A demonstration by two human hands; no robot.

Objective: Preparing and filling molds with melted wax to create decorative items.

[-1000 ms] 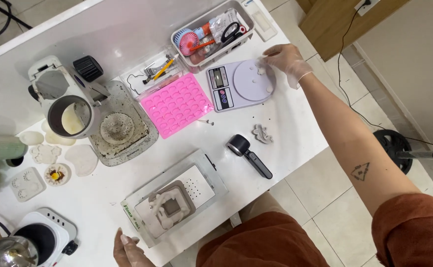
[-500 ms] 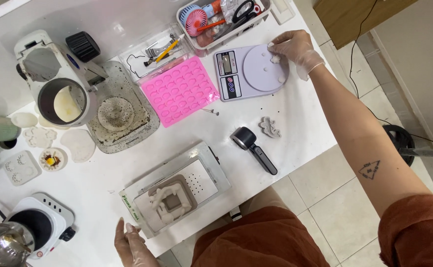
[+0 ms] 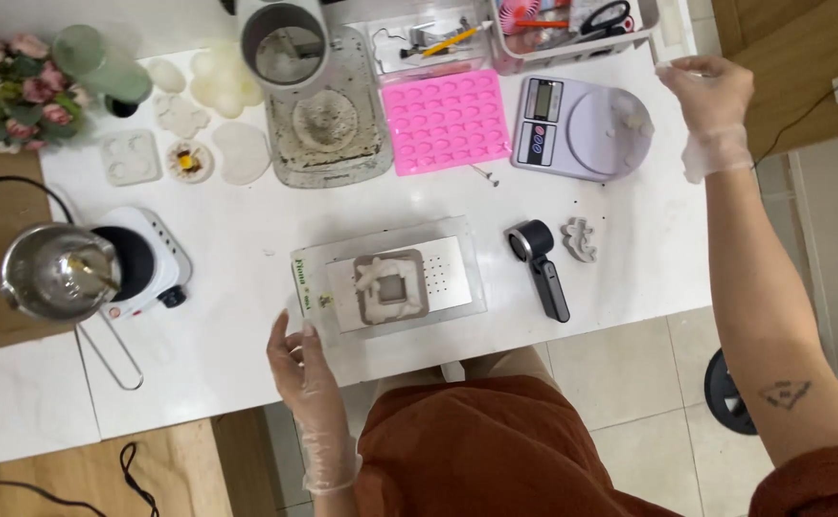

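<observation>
White table (image 3: pixel 247 287) seen from above. Left hand (image 3: pixel 296 359), gloved, fingers spread and grasping nothing, rests at 7 o'clock of the clear tray (image 3: pixel 390 280), fingertips at its near corner; the tray holds a grey mould (image 3: pixel 390 287). Right hand (image 3: pixel 711 96), gloved, hovers at 3 o'clock of the scale (image 3: pixel 582 127), thumb and forefinger pinched; what they hold cannot be told. Pink mould (image 3: pixel 446 120) lies at 9 o'clock of the scale; black scoop (image 3: pixel 540 263) at 6 o'clock.
</observation>
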